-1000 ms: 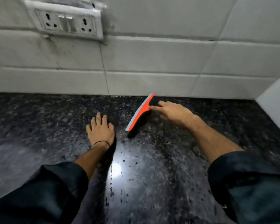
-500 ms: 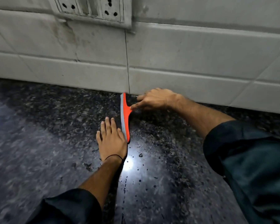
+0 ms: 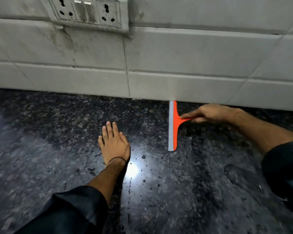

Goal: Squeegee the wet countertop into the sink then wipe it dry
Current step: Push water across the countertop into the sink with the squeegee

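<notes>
An orange squeegee [image 3: 174, 125] with a grey rubber blade stands on the dark speckled granite countertop [image 3: 57, 141]. Its blade runs from the tiled wall toward me, with the far end touching the wall's base. My right hand [image 3: 208, 113] grips its orange handle from the right. My left hand [image 3: 114, 142] lies flat on the counter, fingers together, palm down, to the left of the blade and apart from it. Water droplets [image 3: 143, 157] and a bright light reflection sit on the counter just in front of the blade. No sink is in view.
A grey tiled wall [image 3: 176, 56] closes off the back of the counter. A switch and socket plate [image 3: 90, 12] is mounted on it at the upper left. Dark sleeves cover both forearms at the bottom of the view.
The squeegee blade has turned from slanted to square with the wall and now sits farther right of my left hand. The view has shifted left; my left hand stays flat.
</notes>
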